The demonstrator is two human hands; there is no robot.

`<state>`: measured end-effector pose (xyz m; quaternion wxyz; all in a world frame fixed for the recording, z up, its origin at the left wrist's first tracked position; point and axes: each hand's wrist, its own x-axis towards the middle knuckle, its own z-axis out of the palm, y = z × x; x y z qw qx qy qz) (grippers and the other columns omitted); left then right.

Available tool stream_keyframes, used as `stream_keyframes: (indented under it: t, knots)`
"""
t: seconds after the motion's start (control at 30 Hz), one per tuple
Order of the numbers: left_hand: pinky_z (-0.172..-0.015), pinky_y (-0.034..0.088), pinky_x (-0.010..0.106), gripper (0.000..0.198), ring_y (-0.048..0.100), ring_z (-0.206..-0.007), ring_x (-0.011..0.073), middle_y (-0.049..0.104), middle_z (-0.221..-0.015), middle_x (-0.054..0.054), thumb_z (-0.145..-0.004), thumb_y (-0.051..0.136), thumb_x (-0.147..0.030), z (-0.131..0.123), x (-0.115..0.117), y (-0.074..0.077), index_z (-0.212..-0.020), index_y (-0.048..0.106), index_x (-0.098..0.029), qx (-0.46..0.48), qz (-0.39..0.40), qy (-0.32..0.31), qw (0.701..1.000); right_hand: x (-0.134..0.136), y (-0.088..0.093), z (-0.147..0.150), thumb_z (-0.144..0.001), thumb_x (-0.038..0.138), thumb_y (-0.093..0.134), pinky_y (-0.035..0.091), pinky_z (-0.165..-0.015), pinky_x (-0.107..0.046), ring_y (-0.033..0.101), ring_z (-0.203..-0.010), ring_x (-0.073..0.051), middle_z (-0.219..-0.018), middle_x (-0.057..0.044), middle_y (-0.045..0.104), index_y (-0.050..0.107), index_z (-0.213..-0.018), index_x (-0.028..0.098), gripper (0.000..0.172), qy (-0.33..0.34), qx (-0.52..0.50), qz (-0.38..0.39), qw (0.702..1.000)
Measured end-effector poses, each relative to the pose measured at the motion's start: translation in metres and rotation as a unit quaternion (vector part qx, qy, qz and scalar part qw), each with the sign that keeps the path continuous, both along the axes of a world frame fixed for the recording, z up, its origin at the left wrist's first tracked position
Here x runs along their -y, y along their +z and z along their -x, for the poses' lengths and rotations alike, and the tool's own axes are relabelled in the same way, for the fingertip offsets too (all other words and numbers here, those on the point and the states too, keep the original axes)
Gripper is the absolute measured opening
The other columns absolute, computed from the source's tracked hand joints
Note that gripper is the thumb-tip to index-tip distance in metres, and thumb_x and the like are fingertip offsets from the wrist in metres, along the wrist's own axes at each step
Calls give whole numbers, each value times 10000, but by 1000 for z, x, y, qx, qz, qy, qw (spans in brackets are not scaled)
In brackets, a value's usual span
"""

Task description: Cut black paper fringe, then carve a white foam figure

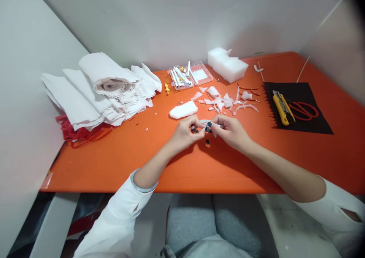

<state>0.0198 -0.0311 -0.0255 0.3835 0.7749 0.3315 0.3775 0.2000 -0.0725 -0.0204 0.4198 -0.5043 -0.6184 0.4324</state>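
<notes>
Over the middle of the orange table (176, 163), the fingertips of my left hand (185, 132) and my right hand (232, 132) nearly meet. Both are pinched closed around a small dark piece (208, 129); its exact kind is too small to make out. A pale strip (204, 121) shows just behind the fingertips, partly hidden. Below them, a tiny black piece (207, 141) lies on the table, and more dark bits sit under my left fingers. A carved white foam block (184, 110) rests just beyond my left hand.
White foam scraps (219, 101) are scattered past my hands, before a larger foam block (228, 66) and an open plastic case (203, 73) of markers. At right, a yellow utility knife (282, 106) and red-handled scissors (303, 110) lie on black sheet (316, 123). White folded sheets (85, 94) are piled left.
</notes>
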Motion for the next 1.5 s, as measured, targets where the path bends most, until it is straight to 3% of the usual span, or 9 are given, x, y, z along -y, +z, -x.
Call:
stream_keyframes:
  t: [0.1, 0.17, 0.37, 0.5, 0.63, 1.07, 1.23, 1.37, 1.5]
  knots:
    - [-526, 319, 217, 136, 369, -549, 74, 428, -620, -54, -775, 621, -225, -1, 1, 0, -698, 525, -166, 32, 90, 29, 995, -2, 3, -5, -889, 370, 539, 401, -654, -253, 525, -642, -125, -655, 6, 581, 580, -792, 164, 231, 42, -34, 6, 999]
    - [-546, 338, 218, 105, 379, -567, 79, 418, -626, -52, -804, 619, -242, 0, 1, 1, -753, 570, -165, 34, 71, 40, 996, -2, 6, -8, -900, 349, 531, 429, -751, -273, 569, -728, -141, -719, -5, 607, 605, -910, 161, 202, 70, -63, 7, 996]
    - [-626, 418, 225, 338, 456, -662, 97, 461, -750, -26, -823, 650, -209, 9, -2, 7, -1151, 566, -212, 52, -115, 48, 991, 3, 11, -7, -913, 358, 524, 462, -851, -339, 628, -886, -186, -931, -67, 674, 598, -1107, 161, 287, 78, -83, 3, 994]
    - [-654, 422, 251, 239, 480, -680, 115, 487, -741, -1, -842, 631, -199, 15, -3, 11, -1079, 658, -221, -30, -278, 57, 958, 4, 12, -7, -912, 369, 530, 467, -859, -346, 641, -903, -193, -946, -67, 691, 609, -1083, 171, 273, 78, -71, -5, 994]
    - [-644, 409, 272, 178, 480, -663, 132, 503, -685, 9, -855, 613, -205, 18, -2, 14, -1010, 700, -220, -96, -360, 71, 925, 5, 15, -7, -911, 360, 532, 464, -860, -339, 644, -907, -190, -958, -65, 694, 612, -1076, 175, 259, 86, -72, -5, 994]
    - [-627, 404, 277, 136, 479, -661, 138, 509, -678, 11, -865, 600, -249, 9, -1, 10, -754, 609, -170, -65, -262, 11, 963, 5, 12, -6, -907, 417, 483, 351, -576, -242, 471, -596, -120, -612, 27, 508, 642, -860, 172, 295, 70, 42, 41, 996]
    - [-673, 433, 299, 107, 504, -725, 162, 522, -738, 31, -890, 541, -206, 8, 3, 16, -828, 623, -174, -116, -257, 22, 959, 7, 11, -3, -897, 267, 463, 367, -616, -246, 514, -668, -138, -785, -15, 646, 691, -946, 195, 243, 61, 95, -46, 993]
    - [-691, 433, 313, 95, 504, -742, 175, 520, -749, 36, -886, 538, -193, 8, 8, 20, -823, 609, -185, -122, -262, 30, 957, 9, 12, -2, -865, 225, 486, 304, -530, -244, 418, -530, -119, -591, 15, 538, 711, -909, 196, 231, 25, 153, -91, 984]
    - [-690, 412, 318, 82, 480, -738, 181, 524, -752, 40, -882, 538, -175, 6, 10, 21, -817, 586, -188, -123, -287, 40, 949, 12, 13, 2, -867, 252, 500, 302, -534, -249, 421, -536, -115, -627, 5, 558, 710, -907, 192, 222, 5, 147, -98, 984]
